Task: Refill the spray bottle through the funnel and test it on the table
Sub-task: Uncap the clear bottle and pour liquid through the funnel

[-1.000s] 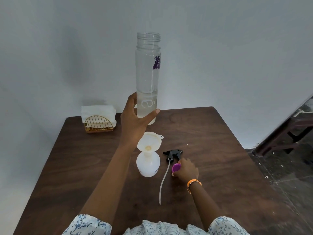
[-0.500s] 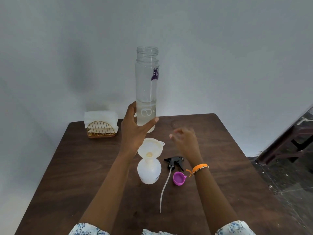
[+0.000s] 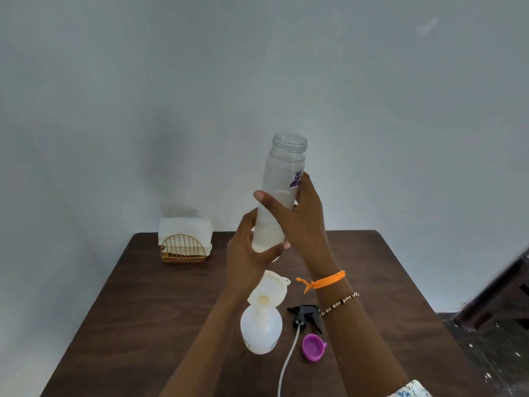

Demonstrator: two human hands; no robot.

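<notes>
A tall clear plastic water bottle [image 3: 282, 193], uncapped and bearing a purple print near its shoulder, is held in the air above the far middle of the dark brown wooden table [image 3: 143, 310]. It is tilted slightly, mouth up and leaning to the right. A small amount of clear liquid is seen in its lower part.

The left hand [image 3: 249, 259] is wrapped round the base of the bottle, thumb across the near side, fingers curled behind. The right hand [image 3: 300, 222] is closed on the bottle's middle, thumb on the left of the body and fingers round the right, just under the purple print. The bottle is thus gripped at two levels, with neck and open mouth standing free above both hands.

Below the held bottle, a small round white plastic spray bottle [image 3: 261, 330] stands on the table with a white plastic funnel [image 3: 269, 292] seated in its neck. Just to its right lies a black trigger spray head [image 3: 305, 315] with its white dip tube [image 3: 287, 362] trailing toward the near edge. A small purple plastic cap [image 3: 313, 347] lies just right of the tube, open side up.

At the far left a gold wire napkin holder [image 3: 183, 249] with white napkins is noted. An orange band [image 3: 323, 282] and a beaded bracelet [image 3: 342, 302] are worn on the right wrist.
</notes>
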